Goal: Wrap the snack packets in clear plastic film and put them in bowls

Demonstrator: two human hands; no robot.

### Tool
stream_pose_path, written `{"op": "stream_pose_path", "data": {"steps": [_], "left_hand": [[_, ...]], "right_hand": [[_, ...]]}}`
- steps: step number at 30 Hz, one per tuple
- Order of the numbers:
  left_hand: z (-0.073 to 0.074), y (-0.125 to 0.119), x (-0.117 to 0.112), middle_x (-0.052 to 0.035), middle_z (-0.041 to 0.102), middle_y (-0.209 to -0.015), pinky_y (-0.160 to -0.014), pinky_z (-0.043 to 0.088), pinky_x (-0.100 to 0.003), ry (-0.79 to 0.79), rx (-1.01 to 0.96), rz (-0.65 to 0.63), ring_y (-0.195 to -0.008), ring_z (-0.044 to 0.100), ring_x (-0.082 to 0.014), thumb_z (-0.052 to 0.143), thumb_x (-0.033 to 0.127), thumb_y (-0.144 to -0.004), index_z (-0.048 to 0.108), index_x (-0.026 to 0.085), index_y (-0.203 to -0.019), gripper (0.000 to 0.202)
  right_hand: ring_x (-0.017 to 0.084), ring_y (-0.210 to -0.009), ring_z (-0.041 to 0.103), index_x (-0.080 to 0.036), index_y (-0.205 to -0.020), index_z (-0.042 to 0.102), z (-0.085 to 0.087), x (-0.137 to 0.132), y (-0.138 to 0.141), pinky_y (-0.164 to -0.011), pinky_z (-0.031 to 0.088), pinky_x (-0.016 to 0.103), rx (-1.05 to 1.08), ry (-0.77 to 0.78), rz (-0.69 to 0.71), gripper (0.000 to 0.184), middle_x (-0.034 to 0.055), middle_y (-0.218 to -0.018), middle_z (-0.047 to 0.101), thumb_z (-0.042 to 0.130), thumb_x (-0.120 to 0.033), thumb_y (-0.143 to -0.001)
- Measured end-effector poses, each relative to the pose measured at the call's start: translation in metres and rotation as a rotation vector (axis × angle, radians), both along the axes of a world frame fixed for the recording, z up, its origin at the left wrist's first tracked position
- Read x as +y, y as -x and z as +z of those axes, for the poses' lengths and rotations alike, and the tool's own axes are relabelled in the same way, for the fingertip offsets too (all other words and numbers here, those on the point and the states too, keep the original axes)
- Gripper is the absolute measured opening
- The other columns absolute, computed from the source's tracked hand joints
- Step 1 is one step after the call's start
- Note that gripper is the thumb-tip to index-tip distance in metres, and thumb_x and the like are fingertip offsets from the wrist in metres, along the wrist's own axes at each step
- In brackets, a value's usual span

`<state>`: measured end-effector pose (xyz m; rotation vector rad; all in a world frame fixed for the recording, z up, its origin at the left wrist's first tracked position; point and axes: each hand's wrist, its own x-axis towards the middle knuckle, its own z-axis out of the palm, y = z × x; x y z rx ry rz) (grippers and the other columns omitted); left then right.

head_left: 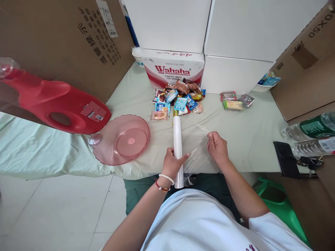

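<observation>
Before us on the pale green table [256, 146] sit a pink plate [137, 151] at left and a snack pile [180, 103] on the far side. Clear film [195, 158] stretches from the white roll [177, 134] at near middle to our right hand [217, 148] — fingertips pinched tight on its edge. Our left hand [172, 165] grips the roll, fingers partly curled.
</observation>
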<state>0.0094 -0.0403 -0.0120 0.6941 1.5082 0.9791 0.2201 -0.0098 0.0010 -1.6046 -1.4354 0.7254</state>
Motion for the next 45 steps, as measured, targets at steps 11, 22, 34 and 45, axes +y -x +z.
{"op": "stream_pose_path", "data": {"steps": [11, 22, 34, 45], "left_hand": [[0.012, 0.012, 0.008, -0.0007, 0.061, -0.076, -0.062, 0.051, -0.033, 0.060, -0.038, -0.017, -0.066, 0.059, -0.0183, 0.069, 0.060, -0.071, 0.052, 0.023, -0.088, 0.044], [-0.012, 0.034, 0.018, -0.0053, 0.071, -0.089, -0.075, 0.052, -0.033, -0.057, 0.502, -0.165, -0.081, 0.068, -0.0220, 0.055, 0.035, -0.089, 0.063, 0.015, -0.121, 0.038], [0.006, 0.032, 0.004, -0.0147, 0.061, -0.118, -0.089, 0.056, -0.044, -0.129, 1.268, -0.401, -0.107, 0.065, -0.0317, 0.069, 0.042, -0.090, 0.064, 0.014, -0.125, 0.045], [0.003, 0.044, -0.004, -0.0155, 0.068, -0.137, -0.112, 0.047, -0.051, -0.594, 1.431, -0.485, -0.140, 0.054, -0.0344, 0.049, 0.010, -0.097, 0.073, 0.017, -0.121, 0.034]], "right_hand": [[0.018, -0.050, 0.054, -0.026, -0.091, 0.057, -0.023, 0.012, -0.036, -0.058, 0.043, 0.030, -0.081, 0.063, -0.084, 0.038, -0.0030, -0.059, 0.057, 0.040, -0.057, -0.103], [0.019, -0.055, 0.054, -0.025, -0.088, 0.056, -0.030, 0.016, -0.054, -0.061, 0.041, 0.029, -0.343, 0.137, -0.116, 0.038, -0.0014, -0.059, 0.056, 0.034, -0.051, -0.104], [0.021, -0.063, 0.057, -0.022, -0.093, 0.061, -0.040, 0.008, -0.071, -0.063, 0.033, 0.029, -0.641, 0.313, -0.049, 0.035, 0.0037, -0.067, 0.064, 0.035, -0.040, -0.107], [0.025, -0.082, 0.068, -0.022, -0.112, 0.065, -0.019, 0.015, -0.074, -0.067, 0.034, 0.030, -0.892, 0.483, 0.016, 0.034, 0.0094, -0.093, 0.076, 0.037, -0.039, -0.108]]}}
